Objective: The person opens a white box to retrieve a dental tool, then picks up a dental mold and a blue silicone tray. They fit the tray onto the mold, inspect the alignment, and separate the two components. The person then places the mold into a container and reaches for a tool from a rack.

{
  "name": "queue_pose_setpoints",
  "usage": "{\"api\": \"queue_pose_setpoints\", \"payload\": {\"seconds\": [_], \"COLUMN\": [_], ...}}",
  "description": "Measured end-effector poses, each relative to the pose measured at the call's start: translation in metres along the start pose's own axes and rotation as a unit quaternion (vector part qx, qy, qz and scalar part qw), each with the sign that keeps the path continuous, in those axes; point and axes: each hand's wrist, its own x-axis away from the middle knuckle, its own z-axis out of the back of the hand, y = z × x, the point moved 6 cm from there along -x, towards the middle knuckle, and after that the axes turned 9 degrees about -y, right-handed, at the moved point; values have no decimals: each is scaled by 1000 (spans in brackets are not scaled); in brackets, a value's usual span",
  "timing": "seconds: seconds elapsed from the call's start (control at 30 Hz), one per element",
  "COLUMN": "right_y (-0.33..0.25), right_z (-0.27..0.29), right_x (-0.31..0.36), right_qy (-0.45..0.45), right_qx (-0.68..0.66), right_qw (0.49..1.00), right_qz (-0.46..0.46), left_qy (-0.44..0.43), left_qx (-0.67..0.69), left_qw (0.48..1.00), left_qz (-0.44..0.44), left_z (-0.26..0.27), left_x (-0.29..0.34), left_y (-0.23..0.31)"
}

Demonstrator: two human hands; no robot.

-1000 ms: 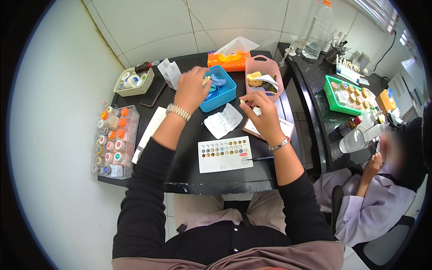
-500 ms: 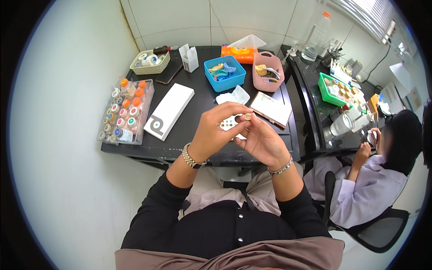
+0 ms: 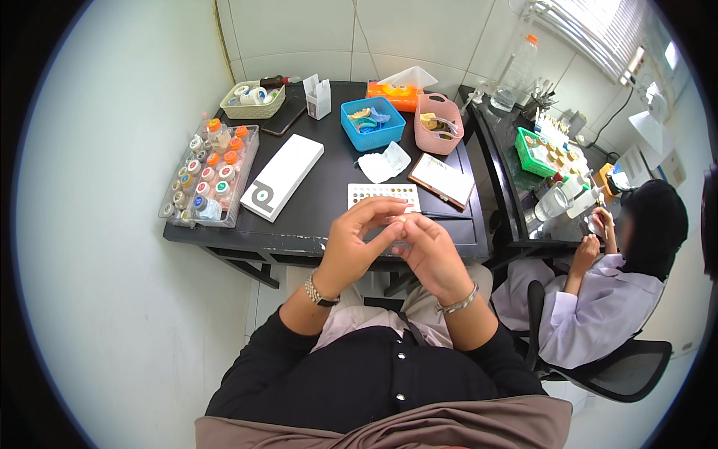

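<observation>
Above the near edge of the black desk, my left hand (image 3: pixel 351 239) and my right hand (image 3: pixel 435 258) meet at the fingertips. Both are closed in a pinch around a small cream-coloured piece (image 3: pixel 402 219), mostly hidden by the fingers. Its exact kind is too small to make out. Just beyond my fingers lies a white tray with rows of small round wells (image 3: pixel 362 191), partly covered by my left hand. A crumpled white tissue (image 3: pixel 384 163) rests behind it. To the right is a flat brown-edged case with a white top (image 3: pixel 441 182).
A clear organizer of capped bottles (image 3: pixel 213 176) and a long white box (image 3: pixel 284 177) occupy the left. Blue (image 3: pixel 372 141) and pink (image 3: pixel 437 142) baskets hold dental impression trays. At the right, a person in a lilac coat (image 3: pixel 598 322) sits at another desk.
Both hands have come down and slightly nearer to me, still pinching the small piece, which my fingers now cover more. More of the tray with wells shows.
</observation>
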Motion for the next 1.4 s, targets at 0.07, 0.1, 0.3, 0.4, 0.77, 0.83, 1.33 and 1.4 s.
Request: {"api": "queue_pose_setpoints", "payload": {"seconds": [0.07,0.1,0.3,0.4,0.77,0.83,1.33,1.4], "right_y": [-18,-24,-24,-23,-180,-223,-450,-445], "right_z": [-3,-5,-2,3,108,159,547,561], "right_x": [5,8,22,20,-56,-80,-131,-148], "right_qy": [80,87,59,55,222,386,643,570], "right_qx": [205,322,569,625,562,423,613,689], "right_qw": [968,930,792,739,667,699,459,443], "right_qz": [120,157,213,246,437,429,24,-66], "left_qy": [17,27,14,17,140,165,264,254], "left_qx": [119,177,336,337,203,157,-70,-89], "left_qw": [990,978,905,899,938,949,904,902], "left_qz": [70,105,260,280,245,218,330,337], "left_z": [-3,-5,-18,-21,36,61,136,139], "left_x": [9,15,40,37,-8,-14,-30,-25], "left_y": [-14,-22,-69,-80,-113,-123,-158,-159]}}
